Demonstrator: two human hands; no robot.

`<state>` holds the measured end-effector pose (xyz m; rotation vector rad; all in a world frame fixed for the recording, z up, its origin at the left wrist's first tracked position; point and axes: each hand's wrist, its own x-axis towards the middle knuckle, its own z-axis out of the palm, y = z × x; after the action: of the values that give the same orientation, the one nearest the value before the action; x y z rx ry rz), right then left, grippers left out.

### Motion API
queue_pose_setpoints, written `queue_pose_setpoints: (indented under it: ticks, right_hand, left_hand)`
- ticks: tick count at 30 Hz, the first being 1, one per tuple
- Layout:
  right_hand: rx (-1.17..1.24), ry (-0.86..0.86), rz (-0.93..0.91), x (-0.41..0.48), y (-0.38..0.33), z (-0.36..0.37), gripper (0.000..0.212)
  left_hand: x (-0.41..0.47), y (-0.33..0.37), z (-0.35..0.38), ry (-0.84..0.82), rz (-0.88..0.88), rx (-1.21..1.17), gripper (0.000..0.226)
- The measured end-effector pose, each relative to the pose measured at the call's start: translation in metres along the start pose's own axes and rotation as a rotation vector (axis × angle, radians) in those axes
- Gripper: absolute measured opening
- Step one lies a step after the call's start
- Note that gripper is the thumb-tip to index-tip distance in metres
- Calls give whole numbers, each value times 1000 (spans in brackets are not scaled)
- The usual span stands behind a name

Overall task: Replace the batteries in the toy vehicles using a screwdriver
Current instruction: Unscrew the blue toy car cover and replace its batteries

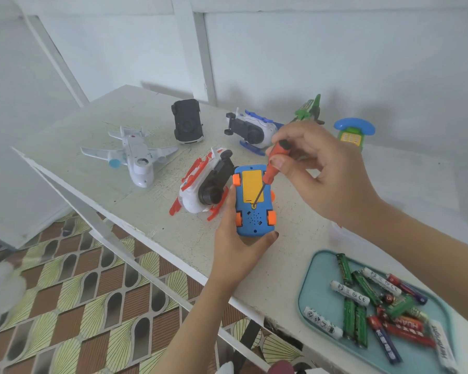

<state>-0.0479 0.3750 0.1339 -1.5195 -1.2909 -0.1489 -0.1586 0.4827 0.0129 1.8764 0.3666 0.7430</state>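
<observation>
A teal plastic tray [305, 282] of loose batteries [362, 287] sits near right, by the white table's [157, 211] near edge. Just inside that edge, the left hand [235, 249] grips an upturned blue plastic toy car [254, 220]. The right hand [330, 174] pinches a red-handled screwdriver [273, 168], its tip on the car's yellow battery cover [251, 187]. A red-and-white toy helicopter [200, 190] crowds the left.

A toy phone [353, 133] sits at the far side of the white table [135, 114], above a patterned floor [65, 292].
</observation>
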Motion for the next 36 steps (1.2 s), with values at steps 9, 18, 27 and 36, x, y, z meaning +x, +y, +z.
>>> queue_pose_setpoints:
  ticks: [9, 18, 27, 36]
  right_hand:
    - [-27, -10, -34, -1, 1, -3, 15]
    - [-46, -1, -60, -1, 3, -2, 14]
    - [-146, -125, -202, -3, 3, -1, 18]
    - [-161, -65, -218, -5, 3, 4, 26]
  left_hand:
    - [0, -10, -1, -16, 18, 0, 101]
    - [2, -12, -1, -12, 22, 0, 102]
    - [0, -7, 0, 39, 16, 30, 95]
    - [2, 1, 16, 182, 68, 237, 76]
